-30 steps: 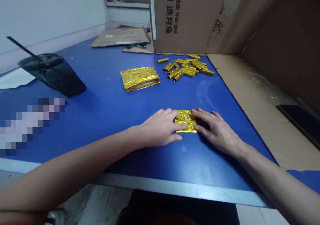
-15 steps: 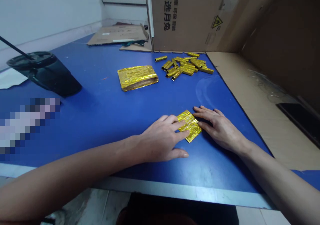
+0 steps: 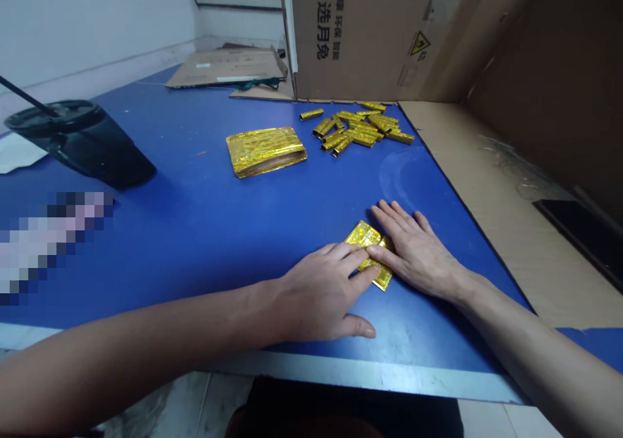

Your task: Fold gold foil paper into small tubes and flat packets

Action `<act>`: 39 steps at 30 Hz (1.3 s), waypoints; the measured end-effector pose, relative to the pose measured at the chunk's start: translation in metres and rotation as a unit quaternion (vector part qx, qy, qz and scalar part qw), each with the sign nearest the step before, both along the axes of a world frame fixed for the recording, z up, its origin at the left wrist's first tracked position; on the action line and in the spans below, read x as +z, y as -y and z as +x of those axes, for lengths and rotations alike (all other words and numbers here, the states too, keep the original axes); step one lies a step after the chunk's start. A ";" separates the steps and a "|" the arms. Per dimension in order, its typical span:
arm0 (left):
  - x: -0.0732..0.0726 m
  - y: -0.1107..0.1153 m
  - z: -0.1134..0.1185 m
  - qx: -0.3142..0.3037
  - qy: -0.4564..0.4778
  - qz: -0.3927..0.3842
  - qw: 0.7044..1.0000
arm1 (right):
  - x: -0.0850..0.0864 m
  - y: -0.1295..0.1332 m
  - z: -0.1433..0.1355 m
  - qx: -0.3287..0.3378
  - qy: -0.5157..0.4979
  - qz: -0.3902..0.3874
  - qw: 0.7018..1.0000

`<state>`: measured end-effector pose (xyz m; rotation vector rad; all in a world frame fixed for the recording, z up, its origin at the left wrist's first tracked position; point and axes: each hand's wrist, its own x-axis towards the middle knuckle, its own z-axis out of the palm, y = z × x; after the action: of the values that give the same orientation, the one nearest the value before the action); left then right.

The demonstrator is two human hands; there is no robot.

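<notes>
A gold foil sheet lies on the blue table, its right side creased and partly folded up beneath my right thumb. The fingertips of my left hand rest on its left part, fingers extended and thumb spread away. My right hand lies with fingers stretched forward, the thumb pressing on the sheet close to the left fingertips; both hands cover part of the foil. Farther back sits a stack of gold foil sheets. Several folded gold foil tubes are heaped to the right of that stack.
A dark cup with a straw stands at the left, near a blurred-out pinkish object. Flat cardboard lies at the back. A large cardboard box borders the table behind and right, with a black flat object on the cardboard.
The right hand has moved left onto the sheet, its thumb now over the foil, and the sheet's right side is bent up. The left hand has shifted slightly right and nearer.
</notes>
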<state>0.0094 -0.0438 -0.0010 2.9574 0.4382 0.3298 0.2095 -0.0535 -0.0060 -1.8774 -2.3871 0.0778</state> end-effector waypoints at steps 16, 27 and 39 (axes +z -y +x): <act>0.000 0.001 -0.001 -0.021 -0.012 0.015 1.000 | -0.002 -0.007 0.006 -0.068 0.027 0.008 0.997; 0.000 -0.001 -0.003 -0.031 -0.012 0.018 0.999 | -0.001 -0.006 0.005 -0.069 0.016 0.007 0.997; 0.004 -0.004 -0.004 -0.035 -0.024 -0.001 0.999 | -0.003 -0.007 0.012 -0.053 -0.001 0.007 0.999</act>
<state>0.0053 -0.0400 0.0027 2.9748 0.3383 0.2491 0.2212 -0.0461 -0.0093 -1.9910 -2.2760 0.0548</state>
